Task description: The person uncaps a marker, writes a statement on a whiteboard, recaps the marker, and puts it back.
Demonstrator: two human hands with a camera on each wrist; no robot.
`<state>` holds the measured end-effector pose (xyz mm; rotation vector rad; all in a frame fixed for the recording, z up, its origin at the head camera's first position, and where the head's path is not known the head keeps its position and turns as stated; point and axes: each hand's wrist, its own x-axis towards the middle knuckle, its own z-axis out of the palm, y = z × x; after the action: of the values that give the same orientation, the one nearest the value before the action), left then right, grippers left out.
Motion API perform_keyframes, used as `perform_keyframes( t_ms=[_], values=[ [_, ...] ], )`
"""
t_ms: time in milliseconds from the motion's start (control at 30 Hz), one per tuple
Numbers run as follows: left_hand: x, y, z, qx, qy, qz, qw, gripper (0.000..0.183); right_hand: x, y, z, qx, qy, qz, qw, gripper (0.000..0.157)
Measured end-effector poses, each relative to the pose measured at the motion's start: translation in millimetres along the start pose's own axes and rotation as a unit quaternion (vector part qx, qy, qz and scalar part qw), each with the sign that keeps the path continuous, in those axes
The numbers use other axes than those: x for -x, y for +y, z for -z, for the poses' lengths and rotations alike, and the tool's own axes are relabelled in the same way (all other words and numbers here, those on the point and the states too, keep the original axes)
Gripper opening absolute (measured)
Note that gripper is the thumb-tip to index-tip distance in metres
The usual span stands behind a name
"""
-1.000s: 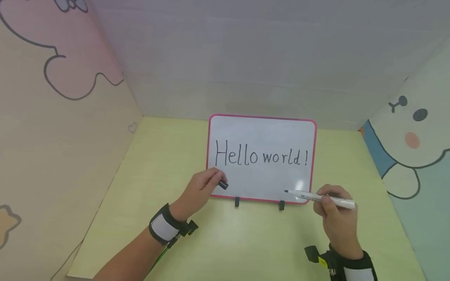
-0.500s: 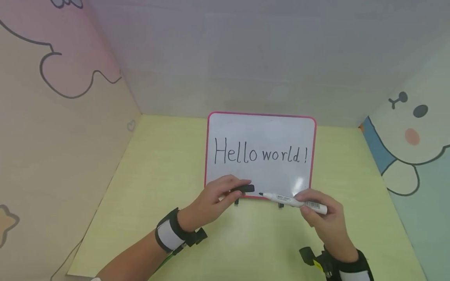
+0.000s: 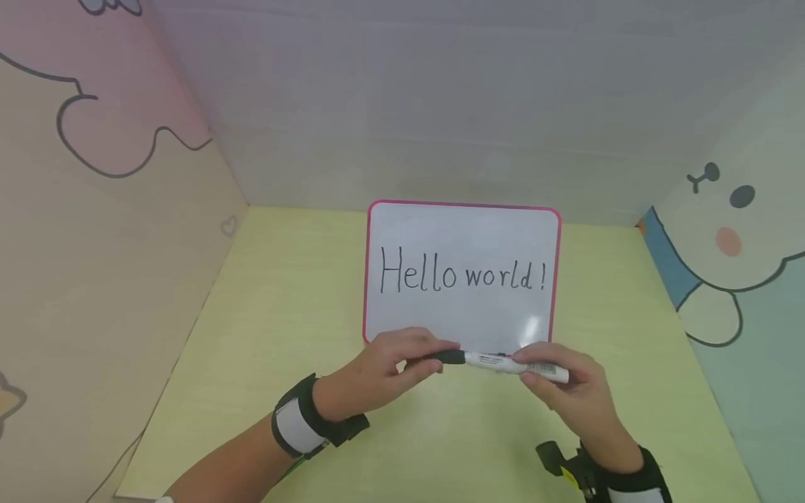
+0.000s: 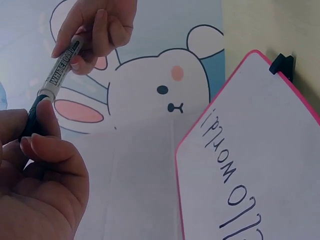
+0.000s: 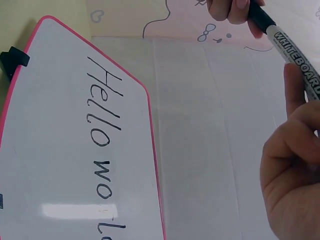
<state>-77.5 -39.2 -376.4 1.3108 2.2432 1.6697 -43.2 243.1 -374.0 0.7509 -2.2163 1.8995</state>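
Observation:
My left hand point(image 3: 383, 367) pinches the black cap point(image 3: 450, 357) between fingertips and thumb. From the right, my right hand point(image 3: 575, 384) grips the white whiteboard marker point(image 3: 497, 362) by its rear half. The cap sits over the marker's tip end, and the two line up as one straight stick held level. In the left wrist view the marker point(image 4: 62, 67) shows its "WHITEBOARD" print, with the cap point(image 4: 33, 117) at the left thumb. Behind both hands stands a pink-framed whiteboard point(image 3: 465, 234) reading "Hello world!" in black.
The board rests on a pale yellow tabletop point(image 3: 302, 279), held by small black feet, one foot point(image 4: 283, 65) showing in the left wrist view. A grey-white back wall point(image 3: 440, 105) and side walls with cartoon drawings enclose the table. Each wrist wears a strapped camera.
My left hand has moved right with the cap, and my right hand has brought the marker left. The bare tip seen earlier is now inside the cap.

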Motion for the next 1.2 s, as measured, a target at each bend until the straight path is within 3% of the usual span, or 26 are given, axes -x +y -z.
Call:
perform_keyframes(
  t_ms=[133,233,333,467,600,767,867,933,1100,1200],
  values=[
    [-0.8,7.7,2.0,-0.034,-0.024,0.015,0.999,0.025,-4.5,-5.4,0.2,0.065,-0.061,0.006,0.996,0.044],
    [-0.9,12.3,3.6,-0.083,-0.04,0.032,0.9952,0.024,-7.5,-10.9,-1.3,0.141,-0.097,0.027,0.985,0.044],
    [-2.2,14.0,4.2,-0.139,-0.062,0.054,0.9869,0.024,-9.3,-15.8,-4.1,0.231,-0.114,0.055,0.965,0.042],
    [-3.4,14.2,4.2,-0.187,-0.101,0.096,0.9724,0.024,-10.5,-16.7,-9.2,0.331,-0.132,0.108,0.928,0.029],
    [-3.9,16.0,4.1,-0.205,-0.149,0.117,0.9603,0.021,-10.7,-15.7,-12.4,0.394,-0.134,0.174,0.893,0.037],
    [-4.1,21.0,5.5,-0.206,-0.17,0.11,0.9574,0.021,-13.5,-20.0,-13.0,0.414,-0.151,0.217,0.871,0.04],
    [-4.3,22.2,4.4,-0.223,-0.152,0.093,0.9584,0.025,-15.6,-22.5,-14.9,0.41,-0.17,0.217,0.87,0.04],
    [-4.6,21.9,2.3,-0.241,-0.132,0.071,0.9588,0.029,-16.1,-23.1,-16.9,0.398,-0.178,0.213,0.875,0.038],
    [-4.8,19.4,-3.3,-0.309,-0.054,-0.003,0.9494,0.038,-15.1,-23.0,-23.8,0.337,-0.181,0.182,0.906,0.027],
    [-5.8,17.8,-5.4,-0.334,-0.019,-0.029,0.9418,0.039,-14.5,-22.2,-27.1,0.303,-0.182,0.15,0.923,0.018]
  ],
)
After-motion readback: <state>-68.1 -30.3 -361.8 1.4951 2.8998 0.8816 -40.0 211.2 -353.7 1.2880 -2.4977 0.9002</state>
